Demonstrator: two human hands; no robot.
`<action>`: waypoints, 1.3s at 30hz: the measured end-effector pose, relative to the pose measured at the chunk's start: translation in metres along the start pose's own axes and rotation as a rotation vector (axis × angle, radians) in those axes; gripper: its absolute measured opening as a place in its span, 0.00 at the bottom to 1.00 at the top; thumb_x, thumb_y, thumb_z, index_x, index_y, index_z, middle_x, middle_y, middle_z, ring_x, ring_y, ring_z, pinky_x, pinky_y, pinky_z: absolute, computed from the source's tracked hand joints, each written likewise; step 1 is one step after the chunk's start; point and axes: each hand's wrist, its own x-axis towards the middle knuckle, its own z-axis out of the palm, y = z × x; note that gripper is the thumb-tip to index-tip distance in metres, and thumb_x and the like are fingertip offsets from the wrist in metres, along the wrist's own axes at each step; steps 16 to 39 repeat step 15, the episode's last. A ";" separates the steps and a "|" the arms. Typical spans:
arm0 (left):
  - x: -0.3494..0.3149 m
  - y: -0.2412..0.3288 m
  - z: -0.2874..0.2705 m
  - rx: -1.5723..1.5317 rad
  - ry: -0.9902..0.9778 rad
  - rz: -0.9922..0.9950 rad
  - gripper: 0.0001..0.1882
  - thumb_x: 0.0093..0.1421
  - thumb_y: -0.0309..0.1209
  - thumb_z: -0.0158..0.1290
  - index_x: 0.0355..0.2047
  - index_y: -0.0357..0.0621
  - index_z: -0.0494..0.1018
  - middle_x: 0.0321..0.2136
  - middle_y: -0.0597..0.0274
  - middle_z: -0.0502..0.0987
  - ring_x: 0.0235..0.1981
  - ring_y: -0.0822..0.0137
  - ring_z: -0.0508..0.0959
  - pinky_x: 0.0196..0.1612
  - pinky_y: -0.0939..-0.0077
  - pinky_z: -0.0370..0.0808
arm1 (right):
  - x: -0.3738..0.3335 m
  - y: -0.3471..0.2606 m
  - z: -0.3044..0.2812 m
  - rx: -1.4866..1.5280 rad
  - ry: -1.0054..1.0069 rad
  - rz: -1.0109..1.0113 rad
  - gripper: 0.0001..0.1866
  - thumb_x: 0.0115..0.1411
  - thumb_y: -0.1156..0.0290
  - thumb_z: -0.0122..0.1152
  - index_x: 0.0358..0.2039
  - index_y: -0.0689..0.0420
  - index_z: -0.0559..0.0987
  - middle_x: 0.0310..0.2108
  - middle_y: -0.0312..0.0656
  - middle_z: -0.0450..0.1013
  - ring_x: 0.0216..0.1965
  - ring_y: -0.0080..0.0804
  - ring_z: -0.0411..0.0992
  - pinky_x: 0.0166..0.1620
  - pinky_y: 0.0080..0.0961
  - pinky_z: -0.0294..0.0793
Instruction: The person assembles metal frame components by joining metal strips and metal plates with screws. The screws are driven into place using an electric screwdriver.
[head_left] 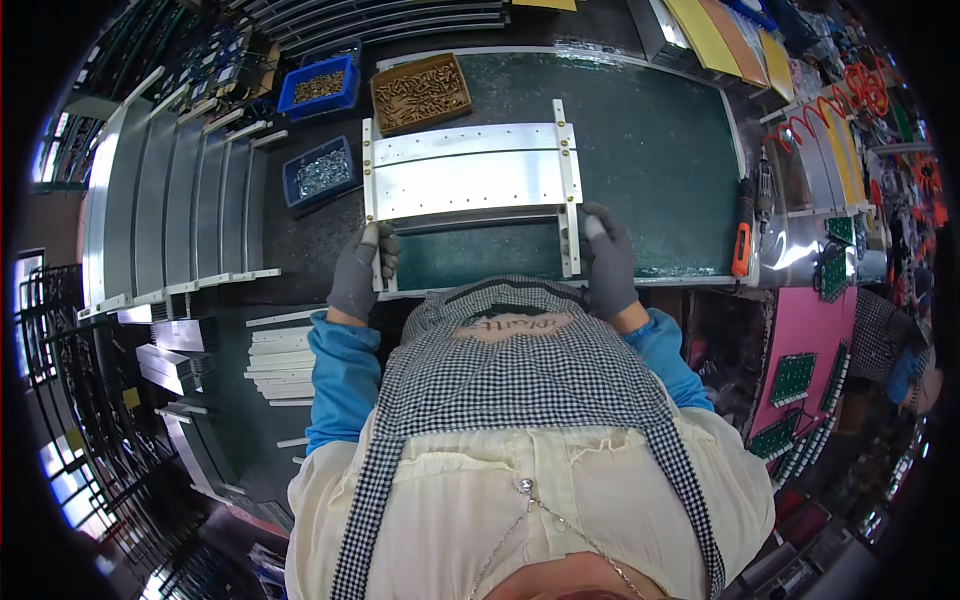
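A metal frame [470, 183] lies on the green work surface in front of me. It has shiny silver panels between two pale side rails with brass-coloured screws along them. My left hand [360, 275], in a grey glove, is closed on the near end of the left rail [370, 170], thumb on top. At the near end of the right rail [570, 185], my right hand [610, 260], also gloved, grips from the outer side; some of its fingers are hidden behind the rail.
Beyond the frame stand a brown box of brass-coloured screws [465, 98] and a blue bin [352, 85]. A darker blue bin [290, 190] holds silver hardware. Stacked metal frames [175, 200] occupy the left. A power screwdriver with orange [741, 248] lies at right.
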 end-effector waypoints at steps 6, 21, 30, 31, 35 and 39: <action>0.008 -0.007 -0.022 -0.169 0.097 -0.043 0.29 0.68 0.54 0.46 0.48 0.37 0.72 0.29 0.63 0.76 0.27 0.75 0.74 0.29 0.79 0.73 | 0.028 0.006 -0.030 0.001 0.211 -0.049 0.24 0.69 0.54 0.51 0.50 0.65 0.73 0.39 0.43 0.73 0.35 0.26 0.73 0.38 0.25 0.77; 0.038 -0.127 -0.140 -0.256 0.055 -0.182 0.26 0.69 0.55 0.41 0.43 0.44 0.74 0.31 0.60 0.79 0.28 0.64 0.80 0.31 0.71 0.80 | 0.109 0.059 0.025 0.073 -0.514 0.402 0.43 0.58 0.26 0.43 0.58 0.50 0.71 0.44 0.52 0.75 0.44 0.48 0.75 0.47 0.48 0.76; 0.038 -0.127 -0.140 -0.256 0.055 -0.182 0.26 0.69 0.55 0.41 0.43 0.44 0.74 0.31 0.60 0.79 0.28 0.64 0.80 0.31 0.71 0.80 | 0.109 0.059 0.025 0.073 -0.514 0.402 0.43 0.58 0.26 0.43 0.58 0.50 0.71 0.44 0.52 0.75 0.44 0.48 0.75 0.47 0.48 0.76; 0.038 -0.127 -0.140 -0.256 0.055 -0.182 0.26 0.69 0.55 0.41 0.43 0.44 0.74 0.31 0.60 0.79 0.28 0.64 0.80 0.31 0.71 0.80 | 0.109 0.059 0.025 0.073 -0.514 0.402 0.43 0.58 0.26 0.43 0.58 0.50 0.71 0.44 0.52 0.75 0.44 0.48 0.75 0.47 0.48 0.76; 0.038 -0.127 -0.140 -0.256 0.055 -0.182 0.26 0.69 0.55 0.41 0.43 0.44 0.74 0.31 0.60 0.79 0.28 0.64 0.80 0.31 0.71 0.80 | 0.109 0.059 0.025 0.073 -0.514 0.402 0.43 0.58 0.26 0.43 0.58 0.50 0.71 0.44 0.52 0.75 0.44 0.48 0.75 0.47 0.48 0.76; 0.038 -0.127 -0.140 -0.256 0.055 -0.182 0.26 0.69 0.55 0.41 0.43 0.44 0.74 0.31 0.60 0.79 0.28 0.64 0.80 0.31 0.71 0.80 | 0.109 0.059 0.025 0.073 -0.514 0.402 0.43 0.58 0.26 0.43 0.58 0.50 0.71 0.44 0.52 0.75 0.44 0.48 0.75 0.47 0.48 0.76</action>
